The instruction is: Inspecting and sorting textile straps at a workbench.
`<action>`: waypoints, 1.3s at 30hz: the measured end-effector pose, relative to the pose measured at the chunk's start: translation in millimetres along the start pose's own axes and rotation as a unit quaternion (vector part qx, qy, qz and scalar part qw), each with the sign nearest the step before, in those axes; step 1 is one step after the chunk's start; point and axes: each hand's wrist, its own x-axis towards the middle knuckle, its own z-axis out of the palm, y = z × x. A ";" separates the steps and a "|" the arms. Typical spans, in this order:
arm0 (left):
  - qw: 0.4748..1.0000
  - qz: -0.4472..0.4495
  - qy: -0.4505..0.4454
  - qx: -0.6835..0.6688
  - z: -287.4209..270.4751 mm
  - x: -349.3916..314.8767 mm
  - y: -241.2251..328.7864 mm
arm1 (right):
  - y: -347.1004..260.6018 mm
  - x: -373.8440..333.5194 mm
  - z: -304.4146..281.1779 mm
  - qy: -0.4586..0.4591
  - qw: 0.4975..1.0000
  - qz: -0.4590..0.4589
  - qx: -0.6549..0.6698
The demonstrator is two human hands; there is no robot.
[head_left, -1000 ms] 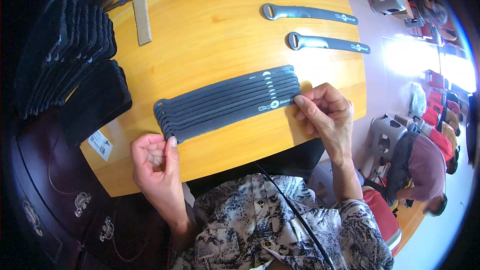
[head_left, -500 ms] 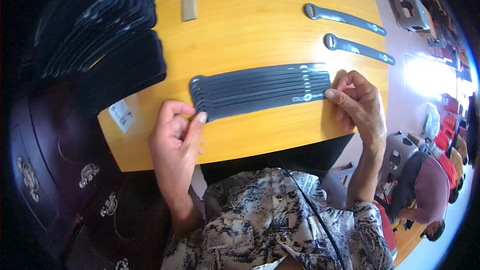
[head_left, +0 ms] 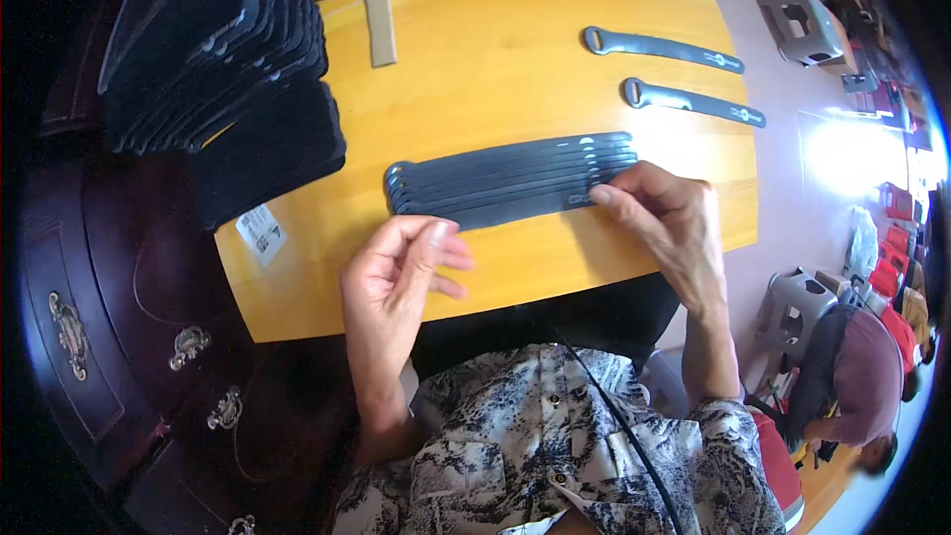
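In the head view, the person is leaning over a yellow wooden table, and both hands are staying close to a row of dark straps that is lying fanned, each strap overlapping its neighbour, just beyond the left fingers and reaching across to the right ones. The left hand is hovering by the near edge at the looped end; its thumb and forefinger are coming close together while the others are spreading loosely, and no strap is showing between them. Whether those tips are touching the row, I cannot tell. The right hand is bending over the opposite end, its thumb lying at the nearest strap's tip with the forefinger close by; I cannot tell whether it is pinching or only pressing.

Well beyond the right fingers, an upper loose strap and a lower loose strap are lying apart. Past the left fingers, on their outer side, a tall black stack is standing, and a white label is lying nearer.

To my eye, the person is evening up the row's ends. The next move is calling for light fingertips at both ends, so the overlaps are not slipping.
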 end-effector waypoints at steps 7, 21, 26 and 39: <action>1.000 -0.022 -0.008 -0.009 -6.0 11.7 -2.8 | 1.5 10.1 -5.5 -0.039 0.998 0.045 -0.017; 0.817 0.327 0.157 0.449 7.8 87.7 48.8 | 28.4 20.1 -54.1 0.194 0.964 -0.071 -0.168; 0.713 0.306 0.209 0.596 18.9 122.8 53.3 | 47.3 33.8 -60.9 0.211 0.936 -0.114 -0.256; 0.766 0.313 0.158 0.539 18.2 53.2 45.6 | 52.2 26.4 -71.9 0.178 0.945 -0.127 -0.243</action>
